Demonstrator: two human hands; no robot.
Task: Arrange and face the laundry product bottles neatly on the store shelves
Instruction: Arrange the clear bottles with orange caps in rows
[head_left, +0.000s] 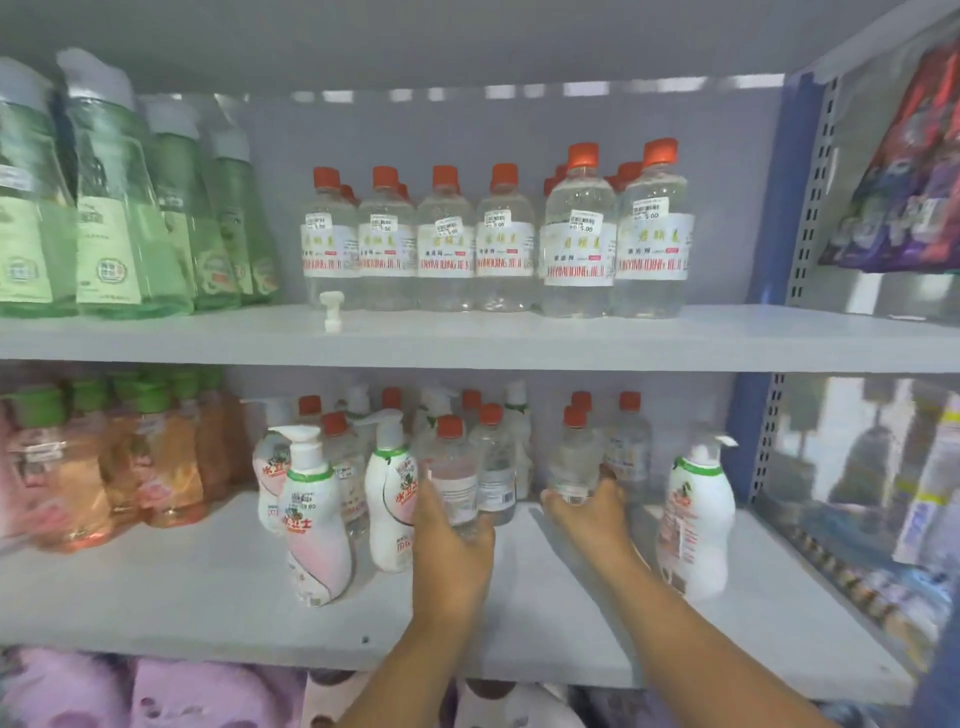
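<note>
Left hand: the left hand (453, 540) gripped a clear red-capped bottle (453, 470) at 6 o'clock, lower shelf (208, 587).
Right hand: the right hand (592, 512) wrapped another clear bottle (574, 462), just toward 3 o'clock.
Beside them: white pump bottles (311, 512) at 9 o'clock.
Upper shelf: a faced row of red-capped bottles (493, 244) at 12 o'clock.

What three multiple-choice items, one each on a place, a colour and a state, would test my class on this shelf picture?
1. Where does the loose white pump top stand?
A. upper shelf
B. middle shelf
C. floor

2. What colour are the caps of the clear bottles on the upper shelf?
A. blue
B. orange-red
C. black

3. What is the left hand doing?
A. hanging idle
B. gripping a clear bottle
C. pressing a pump

Answers: 1 A, it stands before the clear row; 2 B, every cap there shows it; 3 B, fingers wrap the bottle, as the right hand does another.
</note>
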